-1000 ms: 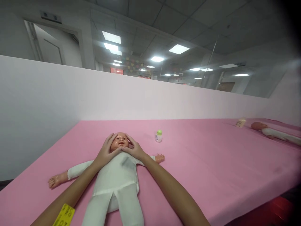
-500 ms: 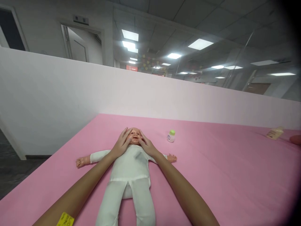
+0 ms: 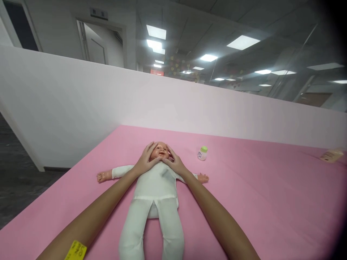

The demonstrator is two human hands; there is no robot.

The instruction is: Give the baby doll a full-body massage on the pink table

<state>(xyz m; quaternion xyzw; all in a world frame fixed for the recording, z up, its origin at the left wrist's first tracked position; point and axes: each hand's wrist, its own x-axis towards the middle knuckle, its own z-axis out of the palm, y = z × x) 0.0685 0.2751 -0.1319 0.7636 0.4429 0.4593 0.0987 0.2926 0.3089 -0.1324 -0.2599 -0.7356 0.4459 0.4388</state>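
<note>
The doll [image 3: 155, 186] lies on its back on the pink cover [image 3: 244, 202], nearer the cover's left edge than its right end, with a strip of pink between its outflung arm and that slanting edge, beyond which dark floor [image 3: 16, 155] shows. Behind the head, more pink runs back to the white partition [image 3: 189, 104]; to the right the surface spreads much wider. The doll is dressed in white from neck to legs, a greyish mark on its chest, its arms stretched sideways, its bare head smooth and smiling (the legs run out of view below). The left hand [image 3: 147, 161] and the right hand [image 3: 175, 165] cup that head from either side, fingers and thumbs spread apart against it, thumbs by the chin; how firmly they press, I cannot tell. Counted: one doll, two hands, one green-capped bottle [image 3: 202, 154] near the head, one pale container [image 3: 332, 155] far right, one yellow tag [image 3: 76, 251] at the left forearm.
</note>
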